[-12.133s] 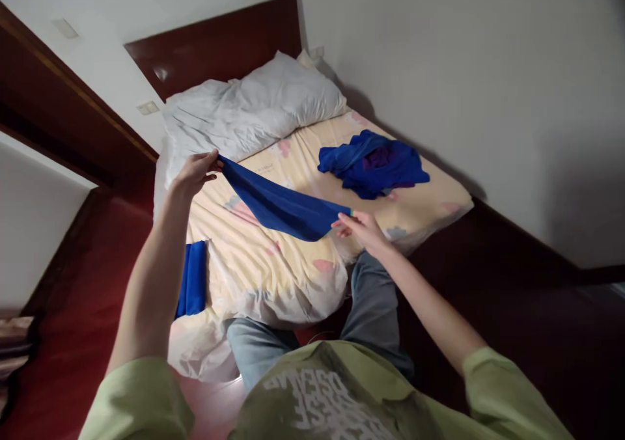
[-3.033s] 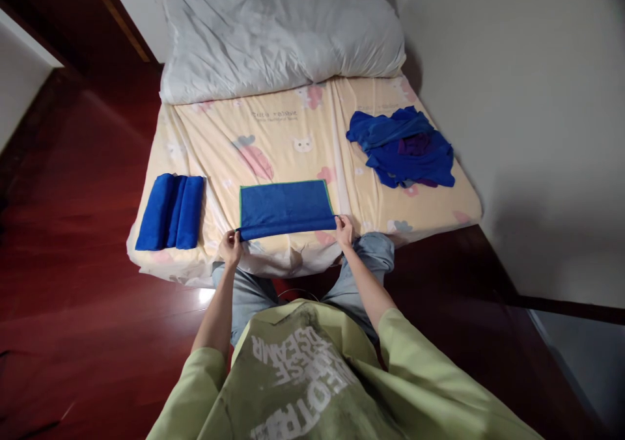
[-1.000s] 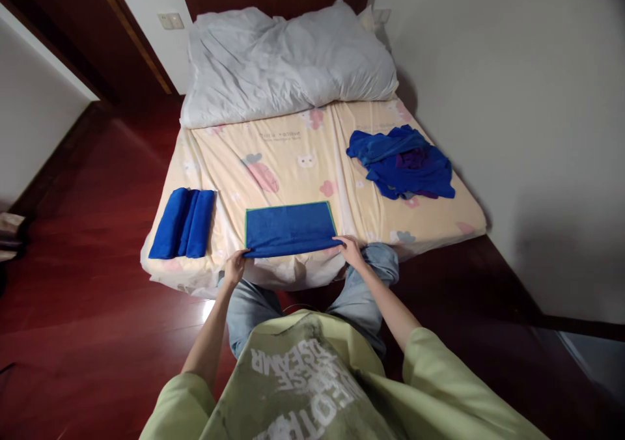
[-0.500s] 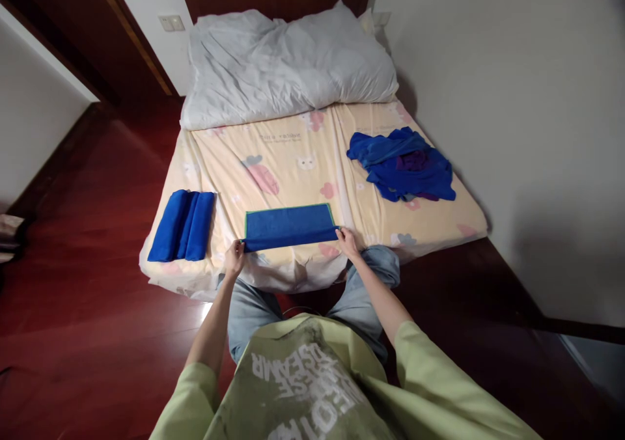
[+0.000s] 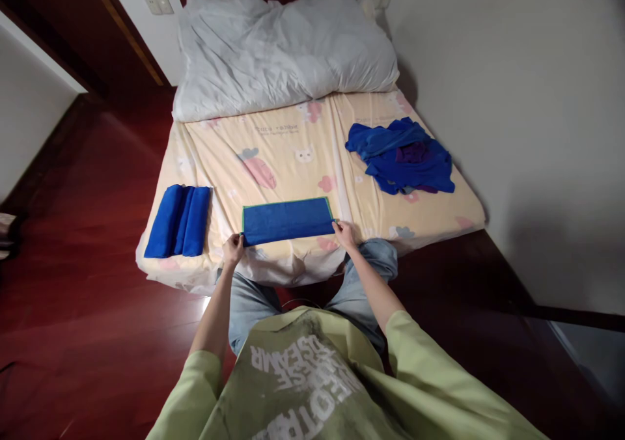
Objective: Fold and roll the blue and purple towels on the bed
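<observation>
Patterned yellow bedding (image 5: pixel 222 157) spreads below a white quilt (image 5: pixel 288 56) at the far end, and on its near edge, midway across, a blue cloth (image 5: pixel 288 216) lies flat — folded blue bundle (image 5: pixel 178 222) to the left, crumpled blue pile (image 5: pixel 403 157) farther off to the right. Left hand (image 5: pixel 233 249) and right hand (image 5: pixel 344 234) each pinch one near corner, fingers closed (exact fingertip contact is too small to tell). Even, gentle tension with both corners level should give a straight fold — slack would likely skew it.
</observation>
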`<state>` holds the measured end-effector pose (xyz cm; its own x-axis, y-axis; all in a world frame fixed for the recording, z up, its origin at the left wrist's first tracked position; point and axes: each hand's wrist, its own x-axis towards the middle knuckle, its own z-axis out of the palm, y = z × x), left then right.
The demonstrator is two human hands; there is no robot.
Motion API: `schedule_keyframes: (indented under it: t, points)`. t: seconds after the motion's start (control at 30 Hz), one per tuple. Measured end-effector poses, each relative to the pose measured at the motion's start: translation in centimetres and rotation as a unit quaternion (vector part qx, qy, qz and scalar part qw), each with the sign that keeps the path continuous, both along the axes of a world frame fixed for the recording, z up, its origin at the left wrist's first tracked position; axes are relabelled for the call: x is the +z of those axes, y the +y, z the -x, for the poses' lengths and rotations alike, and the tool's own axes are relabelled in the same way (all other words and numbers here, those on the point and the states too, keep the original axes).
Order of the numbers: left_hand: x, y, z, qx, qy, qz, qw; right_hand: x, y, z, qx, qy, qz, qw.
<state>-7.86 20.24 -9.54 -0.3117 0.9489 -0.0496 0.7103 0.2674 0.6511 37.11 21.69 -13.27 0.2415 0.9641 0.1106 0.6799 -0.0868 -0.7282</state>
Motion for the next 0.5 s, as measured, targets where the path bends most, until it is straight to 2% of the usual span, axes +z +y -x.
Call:
schedule_keyframes:
  t: [0.5]
  points:
    - [-0.32, -0.11, 0.03, -0.013, 0.005, 0.0, 1.0, 0.14, -0.14, 0.12, -0.003, -0.001, 0.002, 1.0]
